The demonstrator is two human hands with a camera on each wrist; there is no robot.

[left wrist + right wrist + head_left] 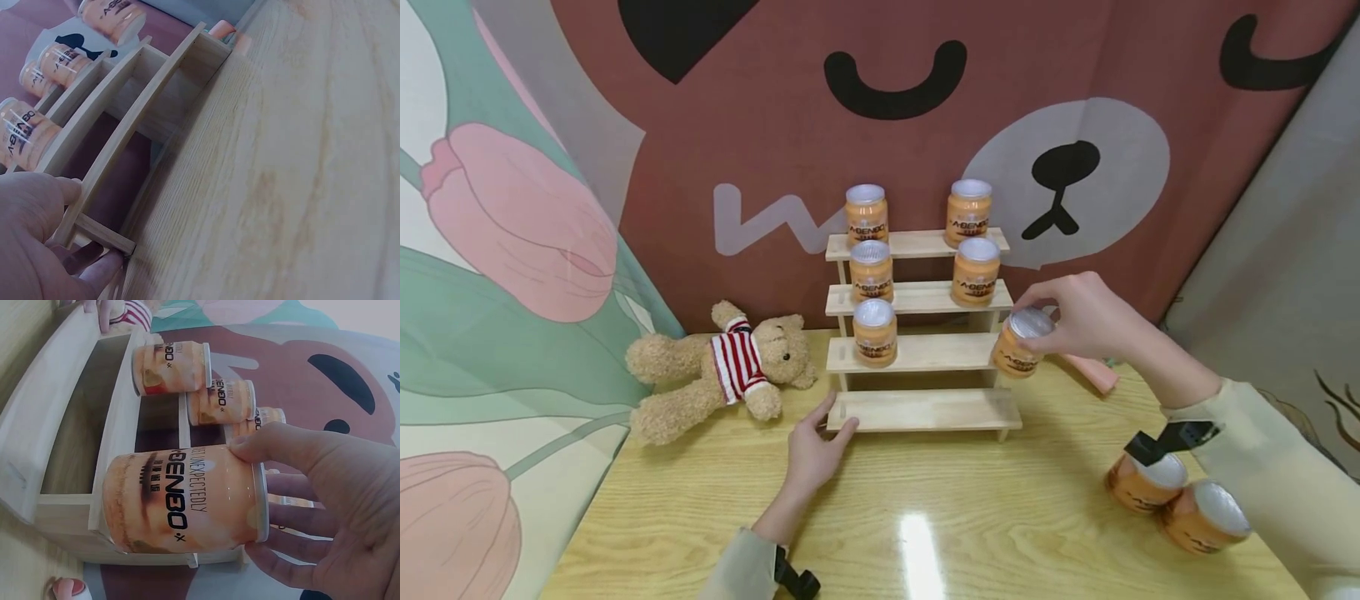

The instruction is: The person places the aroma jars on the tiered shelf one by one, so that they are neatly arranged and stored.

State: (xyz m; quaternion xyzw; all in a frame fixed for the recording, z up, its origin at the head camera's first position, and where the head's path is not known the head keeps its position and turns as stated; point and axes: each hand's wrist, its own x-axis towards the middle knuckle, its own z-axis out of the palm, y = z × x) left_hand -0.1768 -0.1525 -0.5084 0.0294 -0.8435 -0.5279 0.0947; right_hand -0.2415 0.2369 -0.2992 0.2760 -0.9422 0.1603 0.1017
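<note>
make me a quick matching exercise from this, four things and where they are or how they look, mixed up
1. left grip
2. right grip
3. teddy
4. rack

A. lying on the table
B. pale wood, four steps
C. at the left end of the bottom step
D. holding a can

Pairs: 1-C, 2-D, 3-A, 4-B

Head view faced forward and down over the worktop (985, 500), wrist views, close in from left and right, shared the tiered shelf (936, 352)
</note>
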